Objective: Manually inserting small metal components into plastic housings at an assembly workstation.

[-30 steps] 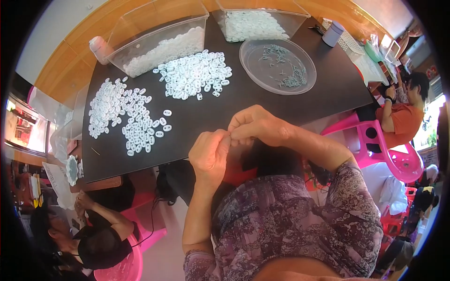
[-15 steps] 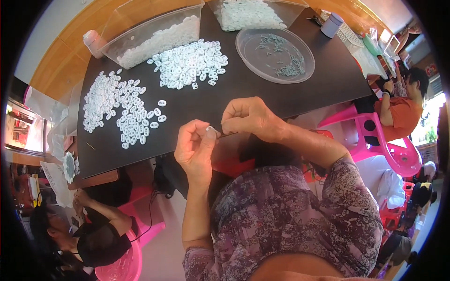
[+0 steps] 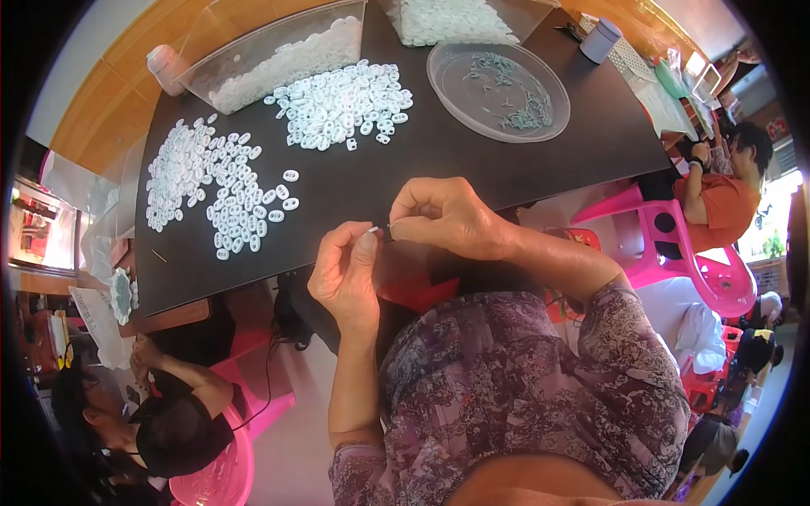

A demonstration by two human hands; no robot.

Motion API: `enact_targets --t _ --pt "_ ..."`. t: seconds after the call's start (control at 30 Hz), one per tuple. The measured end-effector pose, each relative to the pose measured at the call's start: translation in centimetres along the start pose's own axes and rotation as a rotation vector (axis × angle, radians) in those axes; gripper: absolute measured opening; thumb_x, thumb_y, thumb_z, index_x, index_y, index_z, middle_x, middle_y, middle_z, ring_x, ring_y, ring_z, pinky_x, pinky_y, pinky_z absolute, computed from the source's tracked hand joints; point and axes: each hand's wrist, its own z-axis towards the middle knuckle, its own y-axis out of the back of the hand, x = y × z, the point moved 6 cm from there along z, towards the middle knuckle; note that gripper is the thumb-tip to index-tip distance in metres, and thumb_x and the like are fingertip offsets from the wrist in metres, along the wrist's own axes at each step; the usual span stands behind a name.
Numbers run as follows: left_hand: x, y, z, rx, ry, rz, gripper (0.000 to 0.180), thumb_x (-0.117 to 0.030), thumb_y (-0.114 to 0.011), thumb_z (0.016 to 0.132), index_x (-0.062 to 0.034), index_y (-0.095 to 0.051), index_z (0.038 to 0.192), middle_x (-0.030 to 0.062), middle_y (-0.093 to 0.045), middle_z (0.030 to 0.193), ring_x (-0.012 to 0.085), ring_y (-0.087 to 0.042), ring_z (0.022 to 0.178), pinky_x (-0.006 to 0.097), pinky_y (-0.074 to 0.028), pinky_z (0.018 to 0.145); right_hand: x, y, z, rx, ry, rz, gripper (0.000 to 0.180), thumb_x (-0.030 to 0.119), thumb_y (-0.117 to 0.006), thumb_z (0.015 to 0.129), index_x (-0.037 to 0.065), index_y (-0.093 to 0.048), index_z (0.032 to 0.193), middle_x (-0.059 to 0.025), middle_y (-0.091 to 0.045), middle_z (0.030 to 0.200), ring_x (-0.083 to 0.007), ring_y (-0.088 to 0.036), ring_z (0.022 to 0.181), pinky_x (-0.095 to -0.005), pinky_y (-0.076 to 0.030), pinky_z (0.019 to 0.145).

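Note:
Just off the table's near edge, my left hand [image 3: 346, 282] pinches a small white plastic piece [image 3: 373, 229] between thumb and forefinger. My right hand [image 3: 451, 221] is closed beside it, its fingertips pressed together a short way from the piece. Whatever those fingers hold is too small to make out. Beyond the hands lies a heap of white oval pieces with holes [image 3: 342, 110]. More such ovals spread in a pile [image 3: 240, 207] at the left. A round clear plastic lid [image 3: 472, 110] on the right carries small grey-green bits [image 3: 530, 110].
Two clear bins, the left one [image 3: 278, 74] and the right one [image 3: 460, 21], hold white pieces along the dark table's [image 3: 337, 190] far side. A pink bottle [image 3: 164, 69] and a grey-lilac one [image 3: 600, 40] stand at the corners. Other people sit at left and right.
The white piece in my left fingers has turned and now shows its narrow edge. Both hands have shifted slightly left, and the whole view has moved a little.

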Motion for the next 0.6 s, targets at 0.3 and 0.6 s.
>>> enact_targets --t 0.3,0.6 --pt "0.6 -0.1 0.1 -0.059 0.197 -0.234 0.013 -0.004 -0.063 0.084 0.0038 -0.061 0.095 0.0070 -0.060 0.080 0.0122 -0.057 0.066 0.022 -0.047 0.056 0.5 -0.6 0.3 0.010 0.043 -0.148 0.011 0.009 -0.061 0.079 -0.002 -0.059 0.079 -0.0050 -0.059 0.069 -0.0087 -0.054 0.066 -0.0257 -0.046 0.060" --pt "1.0 0.1 -0.1 -0.006 0.298 -0.301 0.013 -0.004 -0.061 0.086 0.0050 -0.058 0.095 0.0079 -0.061 0.079 0.0141 -0.060 0.064 0.024 -0.050 0.054 1.1 -0.8 0.3 0.030 0.127 -0.349 0.010 0.007 -0.062 0.077 -0.002 -0.058 0.079 -0.0108 -0.059 0.073 -0.0166 -0.057 0.065 -0.0298 -0.047 0.059"
